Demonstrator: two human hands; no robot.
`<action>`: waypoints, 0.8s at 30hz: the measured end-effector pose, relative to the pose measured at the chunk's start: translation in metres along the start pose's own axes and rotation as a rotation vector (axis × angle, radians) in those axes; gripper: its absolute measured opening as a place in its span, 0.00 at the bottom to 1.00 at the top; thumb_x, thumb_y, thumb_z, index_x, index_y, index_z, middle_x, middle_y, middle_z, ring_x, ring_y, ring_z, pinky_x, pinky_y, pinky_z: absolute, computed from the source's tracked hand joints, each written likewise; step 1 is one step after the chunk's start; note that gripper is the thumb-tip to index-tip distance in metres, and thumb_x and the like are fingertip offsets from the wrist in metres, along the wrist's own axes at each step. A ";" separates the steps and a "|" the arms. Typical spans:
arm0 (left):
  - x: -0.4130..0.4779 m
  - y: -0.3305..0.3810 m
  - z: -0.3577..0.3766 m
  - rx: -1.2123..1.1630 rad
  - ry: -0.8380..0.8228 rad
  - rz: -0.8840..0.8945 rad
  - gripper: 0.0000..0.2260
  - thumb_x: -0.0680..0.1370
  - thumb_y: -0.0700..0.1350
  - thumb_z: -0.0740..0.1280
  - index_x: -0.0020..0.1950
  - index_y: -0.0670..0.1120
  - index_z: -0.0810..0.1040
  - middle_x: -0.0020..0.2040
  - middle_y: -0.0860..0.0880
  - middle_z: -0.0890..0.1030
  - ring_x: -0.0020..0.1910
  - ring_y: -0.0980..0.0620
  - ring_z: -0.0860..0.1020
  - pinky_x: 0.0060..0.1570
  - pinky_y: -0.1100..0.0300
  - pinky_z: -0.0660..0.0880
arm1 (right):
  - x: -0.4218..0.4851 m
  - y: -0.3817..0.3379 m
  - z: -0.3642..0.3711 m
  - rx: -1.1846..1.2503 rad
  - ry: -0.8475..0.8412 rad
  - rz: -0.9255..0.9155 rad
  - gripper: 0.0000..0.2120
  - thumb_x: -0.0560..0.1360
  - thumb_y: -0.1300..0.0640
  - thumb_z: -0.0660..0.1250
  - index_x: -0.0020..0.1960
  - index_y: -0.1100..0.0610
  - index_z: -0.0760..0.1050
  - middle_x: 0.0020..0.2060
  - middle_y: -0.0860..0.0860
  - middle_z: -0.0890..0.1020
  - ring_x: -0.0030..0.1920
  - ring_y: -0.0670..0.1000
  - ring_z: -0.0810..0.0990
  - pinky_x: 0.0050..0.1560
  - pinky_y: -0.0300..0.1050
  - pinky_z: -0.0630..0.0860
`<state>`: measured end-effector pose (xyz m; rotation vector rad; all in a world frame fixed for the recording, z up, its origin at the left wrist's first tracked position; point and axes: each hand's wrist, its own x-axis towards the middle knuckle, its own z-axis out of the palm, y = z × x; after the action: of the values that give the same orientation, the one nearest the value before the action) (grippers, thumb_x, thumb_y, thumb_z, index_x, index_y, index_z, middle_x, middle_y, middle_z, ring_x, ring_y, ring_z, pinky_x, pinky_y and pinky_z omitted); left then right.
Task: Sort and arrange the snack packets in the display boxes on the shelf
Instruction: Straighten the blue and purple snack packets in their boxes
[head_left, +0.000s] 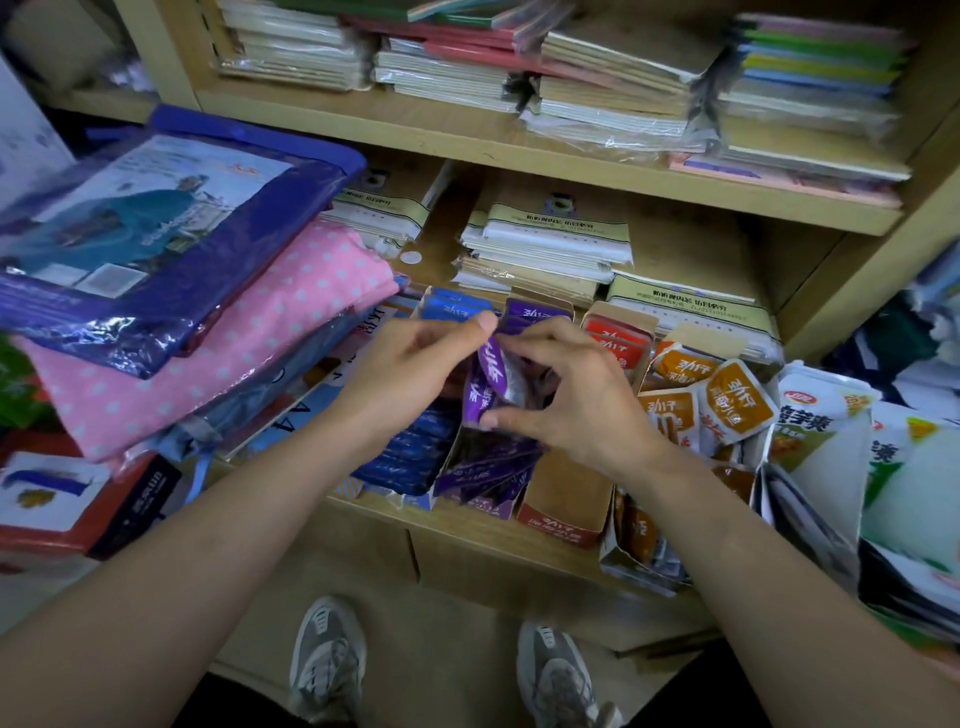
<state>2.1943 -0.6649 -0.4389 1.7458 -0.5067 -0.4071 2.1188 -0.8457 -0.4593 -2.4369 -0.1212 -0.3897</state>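
Left hand (415, 366), right hand (576, 397) on purple packets (493, 374) above box (488, 509)

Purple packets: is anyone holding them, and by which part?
Yes. The left hand grips the purple packets from their left side; the right hand pinches their top and bottom edges.

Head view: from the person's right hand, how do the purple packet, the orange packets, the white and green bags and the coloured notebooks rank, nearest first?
1. purple packet, pinched in the right hand itself.
2. orange packets, just to its right.
3. white and green bags, further right.
4. coloured notebooks, top shelf, upper right.
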 end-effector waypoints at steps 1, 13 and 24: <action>-0.001 0.002 -0.001 -0.048 -0.041 -0.006 0.18 0.77 0.59 0.69 0.51 0.45 0.85 0.48 0.46 0.87 0.51 0.48 0.84 0.61 0.43 0.78 | 0.001 0.001 -0.002 0.023 0.028 0.022 0.36 0.65 0.45 0.81 0.69 0.54 0.76 0.55 0.47 0.76 0.55 0.43 0.74 0.54 0.32 0.72; 0.003 -0.011 -0.004 0.013 -0.088 0.193 0.13 0.80 0.36 0.68 0.61 0.50 0.80 0.52 0.51 0.86 0.54 0.54 0.84 0.49 0.61 0.81 | -0.002 0.010 -0.017 0.433 0.143 0.275 0.09 0.75 0.57 0.74 0.55 0.55 0.82 0.47 0.48 0.87 0.47 0.46 0.86 0.48 0.51 0.84; 0.014 -0.014 -0.010 0.116 0.286 0.334 0.09 0.78 0.37 0.71 0.54 0.49 0.81 0.43 0.54 0.85 0.44 0.59 0.84 0.39 0.66 0.79 | -0.002 0.020 -0.036 0.399 0.387 0.283 0.02 0.76 0.57 0.74 0.46 0.50 0.83 0.41 0.53 0.87 0.42 0.58 0.85 0.41 0.57 0.82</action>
<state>2.2127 -0.6613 -0.4508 1.7533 -0.6098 0.1094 2.1114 -0.8842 -0.4453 -1.9130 0.2852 -0.6316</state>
